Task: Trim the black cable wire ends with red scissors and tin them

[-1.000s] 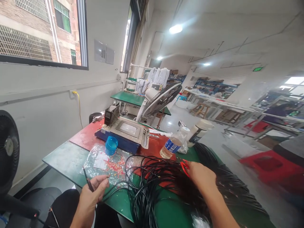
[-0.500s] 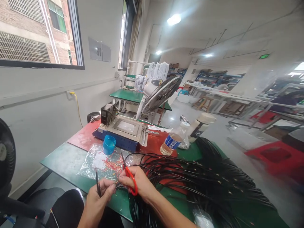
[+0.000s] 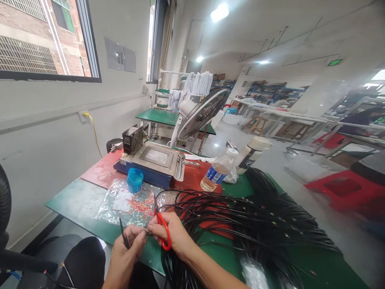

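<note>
My left hand (image 3: 130, 243) is closed round a black cable (image 3: 122, 230), whose thin stripped end points up. Close against it, my right hand (image 3: 168, 233) has red-handled scissors (image 3: 164, 230) hooked over it, blades pointing up. The fingertips of both hands meet at a small wire end, too small to make out fully. Just beyond the hands, red and yellow bits (image 3: 141, 204) lie on a clear plastic bag (image 3: 108, 204) with a white paper piece. A large bundle of black cables (image 3: 228, 220) spreads to the right of my right hand.
A blue cup (image 3: 135, 180) stands by a blue-sided metal device (image 3: 150, 176) with a small black fan. A labelled bottle (image 3: 215, 172) and a white bottle (image 3: 252, 154) stand farther right. A standing fan (image 3: 203, 114) is behind the table. A person sits at the far right.
The camera view has shifted slightly, so the surroundings sit a little up and left. Both hands stay together with the cable and scissors, with only slight finger movement.
</note>
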Demonstrator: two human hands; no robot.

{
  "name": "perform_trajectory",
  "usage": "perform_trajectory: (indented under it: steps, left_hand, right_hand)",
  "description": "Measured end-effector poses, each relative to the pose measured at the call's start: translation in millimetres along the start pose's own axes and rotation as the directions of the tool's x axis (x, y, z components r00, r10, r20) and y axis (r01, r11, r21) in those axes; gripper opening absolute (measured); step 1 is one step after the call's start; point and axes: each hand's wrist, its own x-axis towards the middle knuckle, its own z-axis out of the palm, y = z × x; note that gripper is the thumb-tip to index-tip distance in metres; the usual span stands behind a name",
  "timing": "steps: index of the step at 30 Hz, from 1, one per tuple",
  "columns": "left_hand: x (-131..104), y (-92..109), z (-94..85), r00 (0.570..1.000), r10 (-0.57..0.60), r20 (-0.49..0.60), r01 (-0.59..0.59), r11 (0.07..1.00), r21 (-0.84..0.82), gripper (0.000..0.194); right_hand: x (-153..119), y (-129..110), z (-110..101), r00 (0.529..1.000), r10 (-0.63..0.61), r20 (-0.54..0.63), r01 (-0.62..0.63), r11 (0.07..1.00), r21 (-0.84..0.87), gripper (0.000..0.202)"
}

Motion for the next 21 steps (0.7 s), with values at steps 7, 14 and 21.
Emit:
perform_trajectory:
  steps: [7, 14, 21]
  left_hand:
    - [-4.5, -0.2, 8.0, 1.000, -0.004, -0.011, 0.002, 0.993, -0.121, 0.034]
    - [0.1, -5.3, 5.9, 1.000, 0.012, -0.005, -0.013, 0.993, -0.113, 0.038]
    - [-4.5, 4.2, 11.1, 0.999, -0.032, 0.038, 0.036, 0.992, -0.125, 0.037]
  right_hand:
    - [-1.2, 4.8, 2.1, 0.999, 0.011, 0.040, -0.017, 0.989, 0.147, 0.038]
    - [-0.7, 4.1, 2.0, 0.993, 0.054, 0.101, -0.076, 0.971, 0.226, 0.032]
    - [-2.4, 4.6, -1.3, 0.995, -0.103, 0.019, 0.103, 0.995, 0.006, 0.035]
